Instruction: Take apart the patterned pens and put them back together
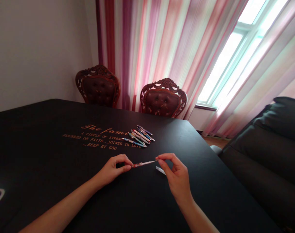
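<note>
Left hand [115, 167] pinches one end, right hand [178, 176] the thin tip, of slim red-and-white plastic-looking pen [143, 163] — probably light, stiff, slippery, best held by barrel.

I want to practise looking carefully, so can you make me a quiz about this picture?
1. True or false: the left hand pinches the patterned end of the slim pen part.
2. What on the black table is closest to the right hand: A) pile of pens, B) loose white piece, C) gold lettering?
3. How many carved chairs stand past the table?

Key: 1 true; 2 B; 3 two.
</note>
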Action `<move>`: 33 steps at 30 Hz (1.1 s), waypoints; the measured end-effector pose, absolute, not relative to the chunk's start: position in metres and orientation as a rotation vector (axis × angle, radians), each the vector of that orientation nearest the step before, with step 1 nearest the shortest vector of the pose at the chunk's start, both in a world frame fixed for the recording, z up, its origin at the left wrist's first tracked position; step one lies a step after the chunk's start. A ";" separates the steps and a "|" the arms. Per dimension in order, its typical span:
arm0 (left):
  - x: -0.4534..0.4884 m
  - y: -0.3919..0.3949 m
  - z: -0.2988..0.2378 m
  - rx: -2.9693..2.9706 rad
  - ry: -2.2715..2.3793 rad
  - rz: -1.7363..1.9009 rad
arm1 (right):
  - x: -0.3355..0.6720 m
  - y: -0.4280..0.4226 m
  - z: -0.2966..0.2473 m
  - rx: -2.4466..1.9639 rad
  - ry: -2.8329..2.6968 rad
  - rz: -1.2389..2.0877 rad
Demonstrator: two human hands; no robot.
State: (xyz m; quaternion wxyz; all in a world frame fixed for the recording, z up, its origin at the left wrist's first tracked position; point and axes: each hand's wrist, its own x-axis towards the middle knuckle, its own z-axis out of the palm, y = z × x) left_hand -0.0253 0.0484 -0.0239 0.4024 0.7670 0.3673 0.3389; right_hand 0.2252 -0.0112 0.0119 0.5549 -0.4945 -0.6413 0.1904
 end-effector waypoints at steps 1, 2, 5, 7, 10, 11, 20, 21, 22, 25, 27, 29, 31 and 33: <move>-0.025 0.048 -0.024 1.937 0.928 0.855 | 0.226 -0.011 0.012 -1.168 -1.510 0.453; -0.026 0.048 -0.024 1.936 0.929 0.855 | 0.226 -0.011 0.011 -1.167 -1.508 0.457; -0.026 0.048 -0.024 1.934 0.938 0.851 | 0.227 -0.011 0.010 -1.161 -1.512 0.466; -0.025 0.048 -0.023 1.931 0.934 0.853 | 0.226 -0.011 0.010 -1.163 -1.520 0.466; -0.025 0.048 -0.023 1.930 0.926 0.856 | 0.226 -0.012 0.011 -1.169 -1.536 0.459; -0.025 0.048 -0.023 1.933 0.928 0.856 | 0.225 -0.012 0.012 -1.172 -1.544 0.456; -0.023 0.047 -0.021 1.932 0.931 0.841 | 0.219 -0.014 0.010 -1.224 -1.634 0.458; -0.023 0.047 -0.021 1.927 0.932 0.843 | 0.219 -0.014 0.008 -1.220 -1.633 0.473; -0.023 0.047 -0.021 1.920 0.934 0.844 | 0.220 -0.013 0.007 -1.214 -1.626 0.486; -0.024 0.048 -0.021 1.896 0.951 0.842 | 0.227 -0.009 0.006 -1.218 -1.600 0.473; -0.025 0.050 -0.022 1.883 0.966 0.840 | 0.237 -0.006 0.007 -1.293 -1.650 0.390; -0.027 0.051 -0.024 1.866 0.980 0.850 | 0.249 -0.002 0.006 -1.428 -1.783 0.253; -0.028 0.053 -0.026 1.840 0.988 0.870 | 0.261 0.001 0.001 -1.570 -1.937 0.126; -0.029 0.053 -0.027 1.814 0.997 0.886 | 0.271 0.002 -0.006 -1.670 -2.050 0.089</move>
